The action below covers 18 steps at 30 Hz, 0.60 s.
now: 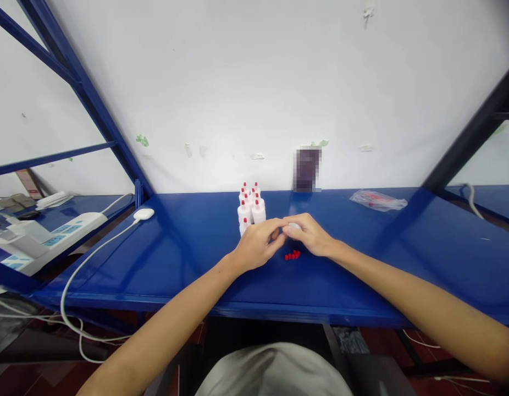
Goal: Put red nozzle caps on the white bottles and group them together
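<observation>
My left hand [258, 243] and my right hand [308, 234] meet over the middle of the blue table [176, 258]. Between their fingertips sits a small white bottle [294, 226], mostly hidden by the fingers. My right hand wraps around it; my left fingertips pinch at its end, and what they hold is hidden. A small pile of red caps [292, 254] lies on the table just below my hands. Several white bottles with red caps [250, 208] stand in a cluster right behind my left hand.
A clear plastic bag [377, 200] lies at the back right. A dark blurred object [307, 169] leans on the white wall. At the left are a white power strip [52, 237], a white puck with a cable [144, 214], and blue frame struts.
</observation>
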Each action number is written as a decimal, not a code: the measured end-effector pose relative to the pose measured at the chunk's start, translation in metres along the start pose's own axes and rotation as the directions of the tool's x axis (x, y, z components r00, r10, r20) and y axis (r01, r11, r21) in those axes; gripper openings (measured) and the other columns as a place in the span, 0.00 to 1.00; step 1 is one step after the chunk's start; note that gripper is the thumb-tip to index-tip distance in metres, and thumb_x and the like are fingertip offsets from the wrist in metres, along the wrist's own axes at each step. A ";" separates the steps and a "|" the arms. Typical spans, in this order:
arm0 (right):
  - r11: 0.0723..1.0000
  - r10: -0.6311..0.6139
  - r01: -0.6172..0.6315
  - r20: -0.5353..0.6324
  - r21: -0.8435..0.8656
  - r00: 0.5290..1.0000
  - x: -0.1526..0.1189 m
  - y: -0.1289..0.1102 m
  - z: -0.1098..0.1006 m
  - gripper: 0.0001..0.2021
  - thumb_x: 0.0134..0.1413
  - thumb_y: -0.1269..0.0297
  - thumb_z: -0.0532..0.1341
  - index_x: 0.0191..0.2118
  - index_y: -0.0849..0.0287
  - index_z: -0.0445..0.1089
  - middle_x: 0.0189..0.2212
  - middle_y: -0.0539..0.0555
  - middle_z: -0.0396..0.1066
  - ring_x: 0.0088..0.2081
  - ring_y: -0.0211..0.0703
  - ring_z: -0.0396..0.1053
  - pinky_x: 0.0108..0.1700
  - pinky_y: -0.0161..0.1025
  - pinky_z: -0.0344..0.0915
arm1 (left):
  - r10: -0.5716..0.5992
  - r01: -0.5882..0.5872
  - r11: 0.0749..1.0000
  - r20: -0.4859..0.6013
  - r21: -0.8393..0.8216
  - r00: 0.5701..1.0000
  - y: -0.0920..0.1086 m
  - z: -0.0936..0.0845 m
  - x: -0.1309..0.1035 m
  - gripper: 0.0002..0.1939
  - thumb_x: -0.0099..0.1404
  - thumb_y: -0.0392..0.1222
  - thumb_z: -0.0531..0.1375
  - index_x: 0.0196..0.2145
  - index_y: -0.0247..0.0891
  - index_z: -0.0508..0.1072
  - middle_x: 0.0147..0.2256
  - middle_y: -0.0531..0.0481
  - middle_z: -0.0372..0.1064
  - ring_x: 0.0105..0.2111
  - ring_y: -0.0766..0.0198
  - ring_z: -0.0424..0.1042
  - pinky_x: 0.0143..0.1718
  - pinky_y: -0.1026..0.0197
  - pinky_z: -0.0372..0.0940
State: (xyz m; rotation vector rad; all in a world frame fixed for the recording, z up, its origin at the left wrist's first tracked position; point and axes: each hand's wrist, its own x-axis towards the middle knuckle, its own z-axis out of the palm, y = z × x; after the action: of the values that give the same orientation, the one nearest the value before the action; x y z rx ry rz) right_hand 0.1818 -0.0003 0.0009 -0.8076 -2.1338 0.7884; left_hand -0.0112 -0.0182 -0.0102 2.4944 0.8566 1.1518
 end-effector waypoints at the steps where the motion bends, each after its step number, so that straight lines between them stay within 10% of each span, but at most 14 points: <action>1: 1.000 0.010 -0.010 0.002 -0.006 1.000 0.001 -0.001 0.001 0.24 0.57 0.42 0.54 0.25 0.58 0.69 0.20 0.49 0.62 0.26 0.40 0.60 0.29 0.36 0.54 | -0.002 0.002 1.000 0.018 -0.010 1.000 0.001 0.000 0.000 0.11 0.70 0.42 0.53 0.44 0.36 0.71 0.24 0.55 0.62 0.23 0.70 0.59 0.27 0.67 0.56; 12: 0.999 -0.051 0.051 -0.003 -0.002 0.999 0.002 0.005 0.005 0.25 0.63 0.44 0.50 0.26 0.59 0.67 0.20 0.48 0.61 0.23 0.36 0.57 0.28 0.35 0.54 | -0.005 0.005 1.000 0.000 -0.021 1.000 0.004 -0.001 -0.001 0.11 0.72 0.42 0.50 0.45 0.37 0.69 0.26 0.55 0.66 0.23 0.71 0.62 0.27 0.67 0.57; 18: 0.975 0.099 -0.066 -0.151 0.211 0.984 0.003 0.016 0.001 0.25 0.64 0.44 0.49 0.24 0.58 0.63 0.19 0.48 0.62 0.21 0.37 0.60 0.26 0.36 0.57 | -0.049 0.077 0.996 -0.448 0.045 0.893 -0.008 -0.035 0.001 0.09 0.67 0.45 0.57 0.36 0.37 0.68 0.21 0.58 0.60 0.19 0.73 0.57 0.22 0.68 0.54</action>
State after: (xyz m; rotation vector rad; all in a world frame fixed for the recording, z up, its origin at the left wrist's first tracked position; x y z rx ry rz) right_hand 0.1840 0.0115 -0.0105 -0.8249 -1.8513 0.9375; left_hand -0.0403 -0.0119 0.0094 2.2544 1.0896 1.7382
